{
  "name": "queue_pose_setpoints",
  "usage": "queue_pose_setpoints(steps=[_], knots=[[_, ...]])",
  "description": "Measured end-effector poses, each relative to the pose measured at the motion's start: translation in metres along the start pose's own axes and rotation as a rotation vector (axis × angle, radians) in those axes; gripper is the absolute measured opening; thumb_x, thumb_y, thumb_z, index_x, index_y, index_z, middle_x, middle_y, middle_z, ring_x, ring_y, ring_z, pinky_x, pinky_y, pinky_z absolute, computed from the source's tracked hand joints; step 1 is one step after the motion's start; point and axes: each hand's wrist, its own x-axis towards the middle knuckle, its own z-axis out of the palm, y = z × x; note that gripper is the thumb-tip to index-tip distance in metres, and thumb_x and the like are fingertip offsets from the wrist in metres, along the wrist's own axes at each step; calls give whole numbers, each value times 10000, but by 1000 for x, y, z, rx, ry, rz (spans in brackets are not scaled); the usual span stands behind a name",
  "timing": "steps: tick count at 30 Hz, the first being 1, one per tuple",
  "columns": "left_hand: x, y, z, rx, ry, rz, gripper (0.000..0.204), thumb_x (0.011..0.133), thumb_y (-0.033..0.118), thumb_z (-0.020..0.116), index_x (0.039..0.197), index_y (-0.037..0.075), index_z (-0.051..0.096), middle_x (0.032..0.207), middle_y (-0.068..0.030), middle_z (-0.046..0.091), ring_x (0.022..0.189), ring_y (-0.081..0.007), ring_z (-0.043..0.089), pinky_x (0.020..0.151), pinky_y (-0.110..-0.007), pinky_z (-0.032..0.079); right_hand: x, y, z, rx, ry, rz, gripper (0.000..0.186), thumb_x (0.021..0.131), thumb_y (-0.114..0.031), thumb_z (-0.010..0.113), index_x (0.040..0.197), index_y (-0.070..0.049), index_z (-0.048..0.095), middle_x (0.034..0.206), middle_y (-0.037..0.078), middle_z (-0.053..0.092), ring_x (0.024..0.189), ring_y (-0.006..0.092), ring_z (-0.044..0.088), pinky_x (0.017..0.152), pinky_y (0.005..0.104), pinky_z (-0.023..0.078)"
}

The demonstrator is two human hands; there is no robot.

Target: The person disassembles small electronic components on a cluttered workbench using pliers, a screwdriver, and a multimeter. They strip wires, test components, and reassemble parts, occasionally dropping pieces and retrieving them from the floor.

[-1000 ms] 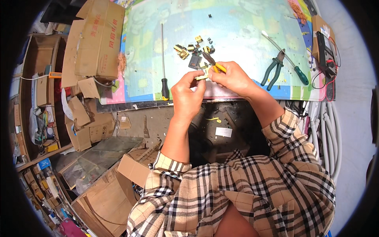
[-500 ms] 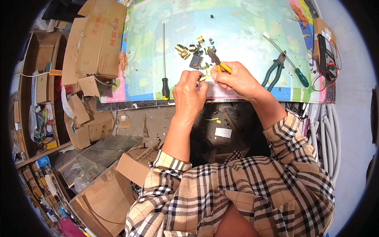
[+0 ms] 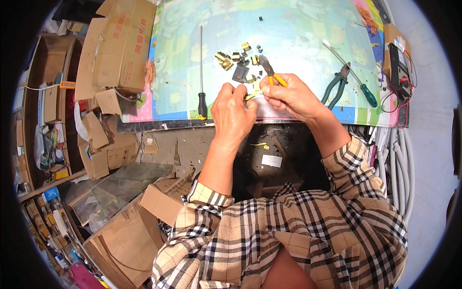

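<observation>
My left hand (image 3: pixel 234 108) is closed on a small pale-yellow piece (image 3: pixel 251 95), mostly hidden by my fingers. My right hand (image 3: pixel 292 98) grips pliers with yellow handles (image 3: pixel 280 78), their dark jaws pointing up and away from me, beside the left hand. Just beyond lie several small black and yellow electronic parts (image 3: pixel 224 60) and a dark grey square piece (image 3: pixel 240 73) on the pale patterned mat (image 3: pixel 178 48). A long screwdriver with a black and yellow handle (image 3: pixel 202 105) lies left of my hands. Green-handled pliers (image 3: pixel 341 77) and a green-handled screwdriver (image 3: pixel 366 95) lie at the right.
Cardboard boxes (image 3: pixel 118 48) stand at the left, beside wooden shelving (image 3: pixel 53 53) full of mixed items. A black meter with red and black leads (image 3: pixel 399 72) sits at the mat's right edge. Grey tubes (image 3: pixel 399 168) stand below it. Tangled copper wire (image 3: pixel 366 19) lies top right.
My left hand has curled further over the small piece, its knuckles rising slightly. My right hand and the yellow pliers have shifted right, the jaws turning more upright.
</observation>
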Motion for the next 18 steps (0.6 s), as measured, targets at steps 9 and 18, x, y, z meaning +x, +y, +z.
queue_pose_setpoints(steps=[9,18], knots=[[-1,-5,-3,122,-92,2,169,658,96,657,807,17,653,795,-145,537,831,-322,566,738,-438,456,0,1,9,9,-7,8,116,881,-140,629,907,-30,600,697,-32,504,575,35,422,488,186,323],[0,-11,0,-48,153,203,148,715,82,665,855,34,678,914,-122,663,842,-292,639,753,-384,504,4,-7,-15,189,149,-79,161,890,-166,632,947,-20,594,736,-3,541,594,48,460,490,183,331]])
